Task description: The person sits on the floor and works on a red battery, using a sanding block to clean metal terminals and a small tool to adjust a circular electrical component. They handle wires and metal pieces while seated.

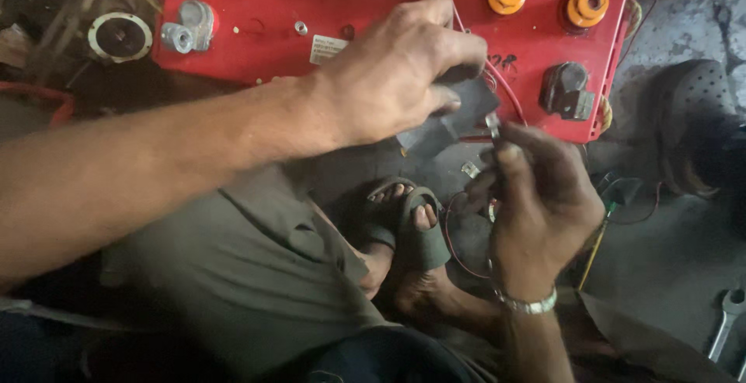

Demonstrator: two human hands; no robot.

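Observation:
My left hand [392,72] grips a flat dark grey piece [454,119], perhaps abrasive paper or a pad, in front of a red battery [256,26]. My right hand [540,204] pinches a small shiny metal connector [493,125] at the end of a thin red wire [501,80], and the connector touches the grey piece. Both hands meet just below the battery's near edge. A metal bracelet sits on my right wrist.
The battery top carries orange vent caps [587,6], a grey terminal [190,29] at left and a dark clamp [567,92] at right. My sandalled feet [404,224] rest below. A spanner [726,321] lies at the lower right; a shoe [691,119] at right.

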